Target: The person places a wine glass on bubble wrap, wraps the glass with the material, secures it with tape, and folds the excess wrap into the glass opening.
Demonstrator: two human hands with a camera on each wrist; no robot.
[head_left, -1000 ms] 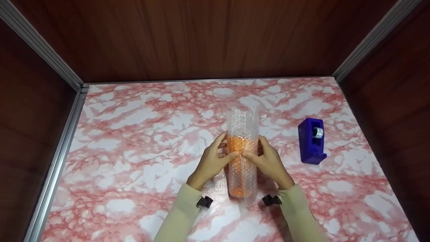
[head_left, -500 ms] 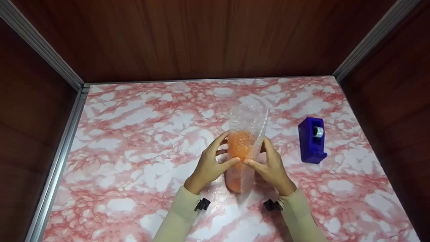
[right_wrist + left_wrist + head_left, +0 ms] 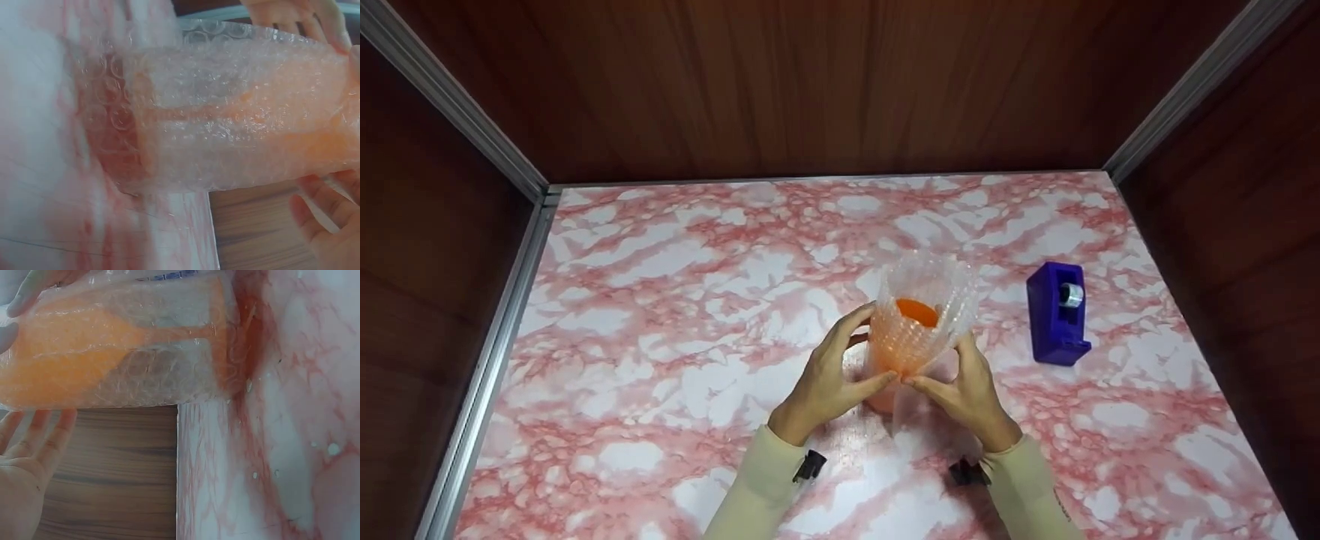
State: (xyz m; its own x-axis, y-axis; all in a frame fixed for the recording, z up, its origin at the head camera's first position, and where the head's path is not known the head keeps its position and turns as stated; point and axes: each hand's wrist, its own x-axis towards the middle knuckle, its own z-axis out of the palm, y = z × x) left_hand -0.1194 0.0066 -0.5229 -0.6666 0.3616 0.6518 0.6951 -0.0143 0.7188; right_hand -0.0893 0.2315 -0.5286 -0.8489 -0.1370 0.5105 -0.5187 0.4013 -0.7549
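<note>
An orange stemmed goblet [image 3: 916, 311] stands inside a loose roll of clear bubble wrap [image 3: 934, 274], which reaches above its rim. Through the wrap, the left wrist view shows the goblet's bowl, thin stem and flat foot, with its base by the table. My left hand [image 3: 829, 375] holds the near left side, fingers around the back and thumb at the front. On the right, my right hand [image 3: 967, 386] grips the wrap the same way. Both thumbs meet at the front, near the wrap's overlapping edge. The fingers behind the roll are partly hidden in the head view.
A purple tape dispenser [image 3: 1057, 315] with a roll of clear tape stands to the right on the pink-and-white marbled table [image 3: 660, 315]. Dark wood panels [image 3: 825, 90] with metal edging surround the table at the back and both sides.
The wrapped goblet has tilted from leaning away to more upright, so its open rim now shows. Its wrap has spread wider at the top. Both hands kept hold and moved slightly nearer.
</note>
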